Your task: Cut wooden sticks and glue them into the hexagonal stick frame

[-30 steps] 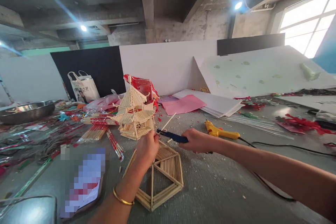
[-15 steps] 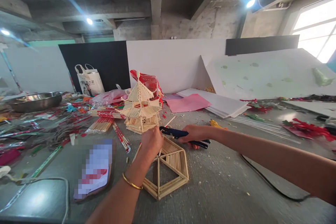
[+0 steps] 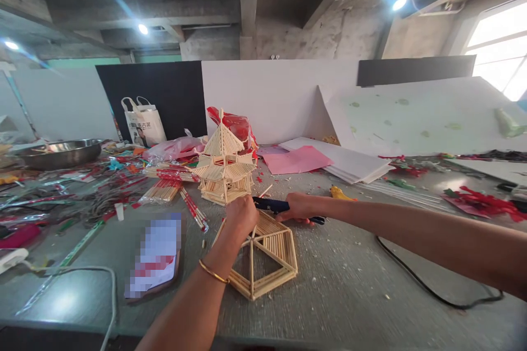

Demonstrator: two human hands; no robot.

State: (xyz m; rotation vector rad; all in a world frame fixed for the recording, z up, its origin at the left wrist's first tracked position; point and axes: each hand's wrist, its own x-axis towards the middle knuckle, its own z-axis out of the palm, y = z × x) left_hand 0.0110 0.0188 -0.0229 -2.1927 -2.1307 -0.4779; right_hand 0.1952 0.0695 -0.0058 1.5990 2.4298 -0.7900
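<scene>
My left hand is closed in a pinch above the back part of a hexagonal stick frame. A thin wooden stick shows just beyond its fingertips; most of it is hidden. Wrapped round dark blue pliers is my right hand, and the tool's jaws reach the left fingertips. The frame lies flat on the table, with spokes meeting at its centre. Rows of sticks fill some of its sections, while the front ones are open. Right behind the hands stands a tiered stick pagoda.
A phone lies left of the frame, near a pale cable. Packs of sticks, a metal bowl and scraps spread leftward. Pink paper and white boards lie behind. A black cord curves at right.
The pliers' handles have come closer together in my right hand. My left hand stays at the jaws. The whole view has shifted slightly, bringing the table's front edge into sight.
</scene>
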